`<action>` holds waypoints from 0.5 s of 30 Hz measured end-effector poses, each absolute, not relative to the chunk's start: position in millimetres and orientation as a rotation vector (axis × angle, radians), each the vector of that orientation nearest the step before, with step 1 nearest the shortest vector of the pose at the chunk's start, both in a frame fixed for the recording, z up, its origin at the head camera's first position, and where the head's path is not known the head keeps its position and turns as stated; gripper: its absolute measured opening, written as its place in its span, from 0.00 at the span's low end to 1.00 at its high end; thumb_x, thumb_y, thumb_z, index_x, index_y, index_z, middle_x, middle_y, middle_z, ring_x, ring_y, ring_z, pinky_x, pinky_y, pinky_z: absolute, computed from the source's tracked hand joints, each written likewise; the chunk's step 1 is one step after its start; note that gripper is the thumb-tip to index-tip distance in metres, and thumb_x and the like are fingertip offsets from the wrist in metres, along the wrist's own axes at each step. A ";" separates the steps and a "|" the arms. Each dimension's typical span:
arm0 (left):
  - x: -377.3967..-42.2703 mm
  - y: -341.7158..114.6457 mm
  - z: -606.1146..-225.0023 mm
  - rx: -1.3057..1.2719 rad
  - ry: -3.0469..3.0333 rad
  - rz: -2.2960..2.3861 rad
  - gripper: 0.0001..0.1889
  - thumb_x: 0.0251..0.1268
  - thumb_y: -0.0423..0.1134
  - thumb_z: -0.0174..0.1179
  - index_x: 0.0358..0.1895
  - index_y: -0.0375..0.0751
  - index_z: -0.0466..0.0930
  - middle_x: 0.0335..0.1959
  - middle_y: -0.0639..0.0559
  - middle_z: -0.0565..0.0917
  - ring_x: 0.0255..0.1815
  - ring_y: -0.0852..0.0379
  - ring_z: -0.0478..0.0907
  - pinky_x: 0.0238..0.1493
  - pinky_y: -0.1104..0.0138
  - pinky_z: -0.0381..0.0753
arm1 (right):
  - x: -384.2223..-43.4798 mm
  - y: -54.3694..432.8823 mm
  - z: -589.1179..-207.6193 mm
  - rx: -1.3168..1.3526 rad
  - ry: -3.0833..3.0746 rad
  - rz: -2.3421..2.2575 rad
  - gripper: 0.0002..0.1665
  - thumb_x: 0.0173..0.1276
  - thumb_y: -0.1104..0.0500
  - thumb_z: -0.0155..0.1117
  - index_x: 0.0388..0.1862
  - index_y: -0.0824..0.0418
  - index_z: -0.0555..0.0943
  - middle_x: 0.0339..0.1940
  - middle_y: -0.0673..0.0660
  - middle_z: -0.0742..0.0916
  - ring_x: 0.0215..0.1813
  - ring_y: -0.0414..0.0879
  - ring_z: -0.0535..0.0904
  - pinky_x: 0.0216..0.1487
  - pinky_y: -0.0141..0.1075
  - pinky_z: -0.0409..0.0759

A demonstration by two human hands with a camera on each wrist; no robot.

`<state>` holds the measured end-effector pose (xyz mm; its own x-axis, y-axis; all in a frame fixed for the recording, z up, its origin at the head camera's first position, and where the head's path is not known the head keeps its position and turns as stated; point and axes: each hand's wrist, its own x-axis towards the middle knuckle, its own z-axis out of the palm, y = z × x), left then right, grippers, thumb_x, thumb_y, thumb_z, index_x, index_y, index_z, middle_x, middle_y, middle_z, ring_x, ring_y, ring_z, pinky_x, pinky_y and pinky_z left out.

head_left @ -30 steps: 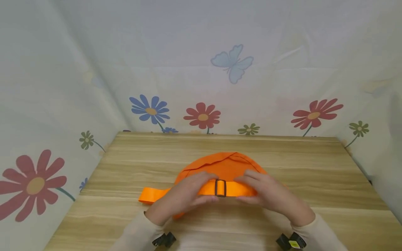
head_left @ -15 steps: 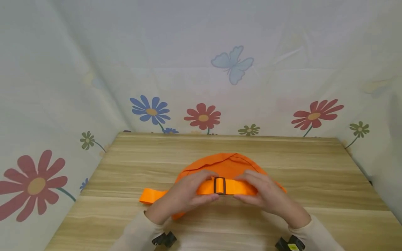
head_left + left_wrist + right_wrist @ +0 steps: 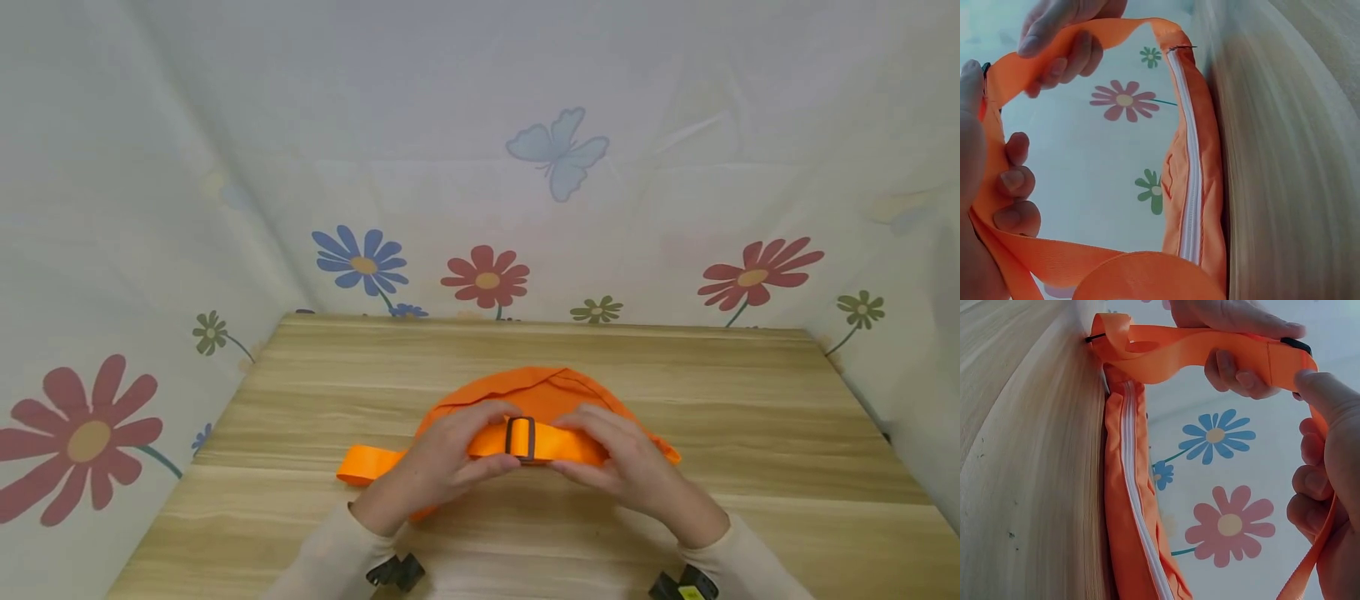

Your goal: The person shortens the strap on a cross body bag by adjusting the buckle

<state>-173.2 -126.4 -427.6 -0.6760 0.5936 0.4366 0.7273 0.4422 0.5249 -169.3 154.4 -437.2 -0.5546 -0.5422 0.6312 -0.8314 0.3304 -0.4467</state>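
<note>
An orange waist bag [image 3: 540, 400] rests on the table, its white zipper [image 3: 1191, 156] showing in both wrist views. Its orange strap [image 3: 573, 444] is raised between my hands, with a black slide buckle [image 3: 532, 439] in the middle. My left hand [image 3: 442, 458] pinches the strap just left of the buckle, its thumb near the buckle's lower edge. On the other side, my right hand [image 3: 630, 458] grips the strap with fingers curled behind it. A strap loop [image 3: 367, 464] sticks out left of my left hand. Both hands partly cover the bag's front.
The wood-grain table [image 3: 750, 400] extends around the bag. Behind and beside it hangs a pale cloth [image 3: 420, 125] printed with flowers and a butterfly. Dark camera mounts [image 3: 396, 572] sit at both wrists.
The buckle and the held strap have shifted slightly left and up, and the buckle has tilted a little. My right hand has moved slightly left. The bag lies almost where it was.
</note>
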 end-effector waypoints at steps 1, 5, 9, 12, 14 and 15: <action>-173.5 -126.2 -428.2 -1.166 -2.492 -1.037 0.28 0.68 0.49 0.75 0.67 0.45 0.78 0.59 0.55 0.88 0.55 0.57 0.86 0.63 0.60 0.88 | -169.3 153.9 -436.8 1.225 -2.223 1.079 0.22 0.67 0.57 0.82 0.57 0.56 0.85 0.46 0.48 0.88 0.42 0.38 0.80 0.46 0.25 0.81; -173.8 -124.8 -429.8 -1.174 -2.468 -1.001 0.29 0.66 0.48 0.76 0.66 0.44 0.79 0.57 0.54 0.88 0.54 0.56 0.86 0.62 0.60 0.88 | -168.5 151.3 -435.0 1.249 -2.189 1.047 0.20 0.73 0.50 0.77 0.57 0.57 0.85 0.47 0.49 0.88 0.43 0.39 0.80 0.47 0.25 0.81; -173.3 -121.9 -430.0 -1.178 -2.471 -1.003 0.28 0.65 0.48 0.78 0.65 0.47 0.79 0.56 0.56 0.88 0.52 0.58 0.86 0.59 0.63 0.89 | -167.5 148.3 -433.8 1.253 -2.190 0.997 0.21 0.75 0.46 0.74 0.57 0.57 0.85 0.47 0.49 0.88 0.44 0.40 0.81 0.50 0.23 0.80; -172.8 -119.3 -430.8 -1.183 -2.473 -1.019 0.26 0.66 0.49 0.77 0.63 0.48 0.80 0.55 0.58 0.88 0.51 0.59 0.85 0.59 0.65 0.88 | -167.1 145.3 -432.3 1.252 -2.220 0.965 0.21 0.72 0.49 0.78 0.58 0.57 0.85 0.47 0.49 0.88 0.44 0.40 0.81 0.50 0.23 0.81; -172.7 -118.7 -431.5 -1.181 -2.471 -1.027 0.25 0.67 0.50 0.76 0.63 0.48 0.81 0.55 0.58 0.89 0.52 0.59 0.85 0.60 0.65 0.88 | -166.6 143.8 -431.3 1.250 -2.251 0.957 0.23 0.70 0.51 0.80 0.59 0.57 0.85 0.46 0.48 0.88 0.44 0.40 0.81 0.48 0.25 0.83; -172.4 -119.0 -431.6 -1.175 -2.468 -1.022 0.24 0.68 0.51 0.76 0.63 0.48 0.82 0.55 0.58 0.89 0.53 0.59 0.86 0.60 0.64 0.88 | -166.3 143.7 -430.7 1.246 -2.272 0.957 0.24 0.68 0.53 0.82 0.59 0.57 0.85 0.47 0.48 0.88 0.44 0.40 0.81 0.47 0.27 0.84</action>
